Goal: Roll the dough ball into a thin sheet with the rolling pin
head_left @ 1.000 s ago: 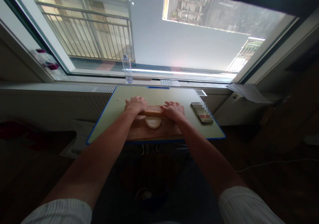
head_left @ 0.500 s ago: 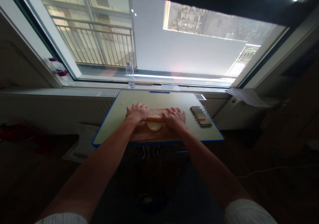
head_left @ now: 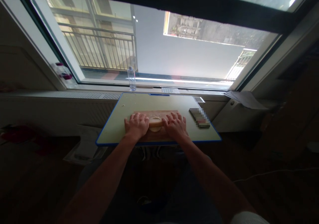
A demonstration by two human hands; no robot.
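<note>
My left hand (head_left: pixel 137 126) and my right hand (head_left: pixel 175 124) are closed over the two ends of a wooden rolling pin (head_left: pixel 155 122). The pin lies crosswise on a round, pale piece of dough (head_left: pixel 156 129), which shows on both its far and near sides. Under the dough is a wooden board (head_left: pixel 159 112), partly covered by my hands and wrists. The pin's ends are hidden beneath my palms.
The board rests on a small pale table (head_left: pixel 112 124) with a blue edge. A phone-like dark object (head_left: pixel 199 117), partly blurred out, lies at right. A clear bottle (head_left: pixel 131 79) stands on the windowsill, and papers (head_left: pixel 245 99) lie at the right.
The rolling pin and both hands have moved nearer to me across the dough. More dough now shows beyond the pin. The view has tilted slightly up.
</note>
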